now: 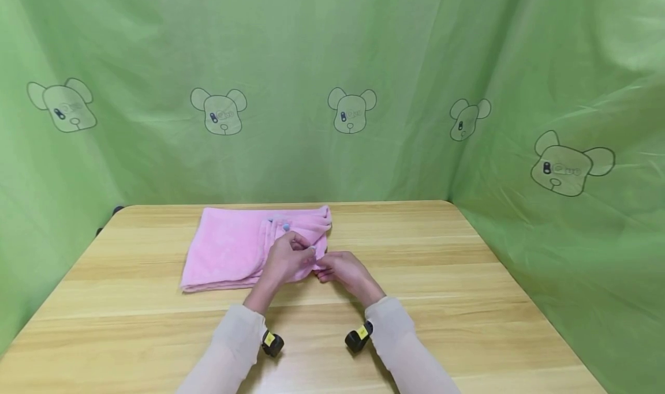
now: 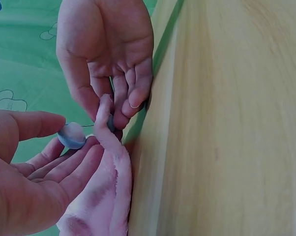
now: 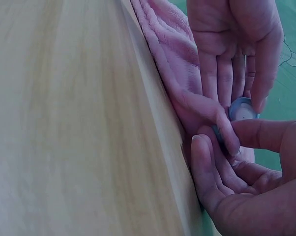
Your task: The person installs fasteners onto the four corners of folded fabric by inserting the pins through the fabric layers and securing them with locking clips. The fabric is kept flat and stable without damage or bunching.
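Observation:
A pink plush blanket (image 1: 228, 241) lies folded at the far left of the table. My left hand (image 1: 286, 256) pinches a small round blue-and-white pin cap (image 2: 72, 136) between thumb and fingers, beside the blanket's edge. In the left wrist view a thin needle runs from this cap toward the cloth. Opposite it, my right hand (image 1: 349, 271) pinches the blanket's near right corner. A second blue piece (image 2: 110, 123) shows on the far side of that edge, partly hidden by the cloth and the right fingers.
Another blue round piece (image 1: 286, 227) sits on the blanket near its back. The wooden table (image 1: 467, 325) reaches back to a green curtain (image 1: 291, 36) with printed bear heads, which also hangs along both sides. Each wrist wears a small black camera (image 1: 358, 337).

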Tool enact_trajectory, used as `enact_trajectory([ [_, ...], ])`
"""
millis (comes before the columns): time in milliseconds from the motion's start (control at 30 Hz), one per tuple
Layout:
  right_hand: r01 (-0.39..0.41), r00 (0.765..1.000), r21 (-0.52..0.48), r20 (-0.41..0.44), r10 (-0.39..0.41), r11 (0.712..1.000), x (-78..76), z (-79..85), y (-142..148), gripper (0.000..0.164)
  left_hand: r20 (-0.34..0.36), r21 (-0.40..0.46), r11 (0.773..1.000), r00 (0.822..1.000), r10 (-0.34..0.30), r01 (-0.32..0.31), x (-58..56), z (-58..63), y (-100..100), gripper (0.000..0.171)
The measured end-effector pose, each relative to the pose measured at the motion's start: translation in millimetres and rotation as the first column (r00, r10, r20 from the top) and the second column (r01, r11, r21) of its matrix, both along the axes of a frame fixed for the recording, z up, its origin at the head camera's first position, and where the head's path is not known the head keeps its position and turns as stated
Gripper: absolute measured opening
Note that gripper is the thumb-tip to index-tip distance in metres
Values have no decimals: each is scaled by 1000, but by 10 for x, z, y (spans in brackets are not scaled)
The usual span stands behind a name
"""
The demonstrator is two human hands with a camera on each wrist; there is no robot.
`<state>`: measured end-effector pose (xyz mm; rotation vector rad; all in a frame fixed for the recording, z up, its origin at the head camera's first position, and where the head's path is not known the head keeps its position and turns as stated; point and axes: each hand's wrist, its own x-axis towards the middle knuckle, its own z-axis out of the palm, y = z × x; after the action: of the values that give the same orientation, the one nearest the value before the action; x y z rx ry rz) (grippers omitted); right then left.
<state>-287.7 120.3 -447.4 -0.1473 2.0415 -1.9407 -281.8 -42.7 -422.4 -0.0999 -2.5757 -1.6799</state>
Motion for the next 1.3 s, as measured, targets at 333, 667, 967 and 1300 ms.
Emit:
enact_trajectory([
  [333,-5,1000,-6,8,5,1000,-5,7,0,24,-29,8,1000,999,-19,19,-21,-53,11,20],
  [667,4,1000,-12,8,-4,1000,-6,11,-10,23,-97,36,996,993,-72,76,-3,-64,43,23],
  [967,3,1000,-28,16,-2,1000,7,26,0,23,-148,-44,997,987,-63,57,5,-48,45,11],
  [1300,11,1000,-9,22,-11,1000,0,21,-7,22,-119,-49,999,993,-18,12,-2,-43,40,11],
])
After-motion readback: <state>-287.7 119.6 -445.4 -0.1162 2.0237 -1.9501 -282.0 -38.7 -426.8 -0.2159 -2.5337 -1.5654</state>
